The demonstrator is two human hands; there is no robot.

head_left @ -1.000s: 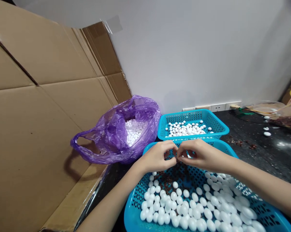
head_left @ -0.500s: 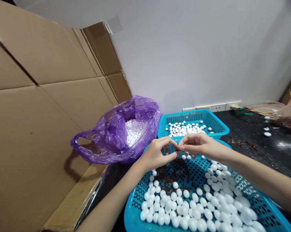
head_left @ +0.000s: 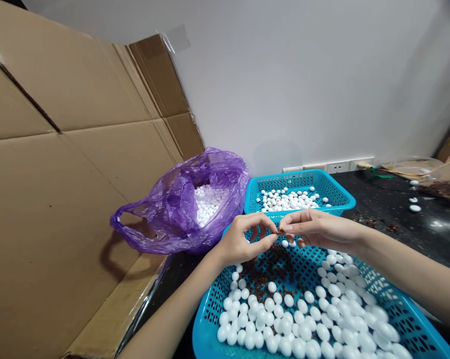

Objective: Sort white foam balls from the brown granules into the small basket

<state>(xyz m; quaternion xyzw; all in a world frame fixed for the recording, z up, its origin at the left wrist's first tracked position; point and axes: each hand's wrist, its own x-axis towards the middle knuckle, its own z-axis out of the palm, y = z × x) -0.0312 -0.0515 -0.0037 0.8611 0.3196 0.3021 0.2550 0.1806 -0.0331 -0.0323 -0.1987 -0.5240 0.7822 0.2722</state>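
Note:
Above the near blue plastic basket (head_left: pixel 204 319), my left hand (head_left: pixel 243 238) and my right hand (head_left: pixel 314 228) meet fingertip to fingertip. Both are pinched around tiny brown bits, too small to make out clearly. Beneath them, a scatter of dark brown crumbs (head_left: pixel 264 279) lies on the basket's mesh floor. Many white egg-shaped pieces (head_left: pixel 284 325) fill the basket's front and right side. A few more white pieces sit just under my right fingers.
Behind is a second blue basket (head_left: pixel 344 199) with white pieces. A purple plastic bag (head_left: pixel 172 209) of small white balls stands left, against a cardboard sheet (head_left: pixel 78 199). Brown crumbs (head_left: pixel 392 227) and loose white pieces (head_left: pixel 415 208) dot the black tabletop. A power strip (head_left: pixel 339 167) runs along the wall.
My right hand has shifted slightly right and turned, its fingers more level. My left hand stays almost in place. The baskets and bag look the same.

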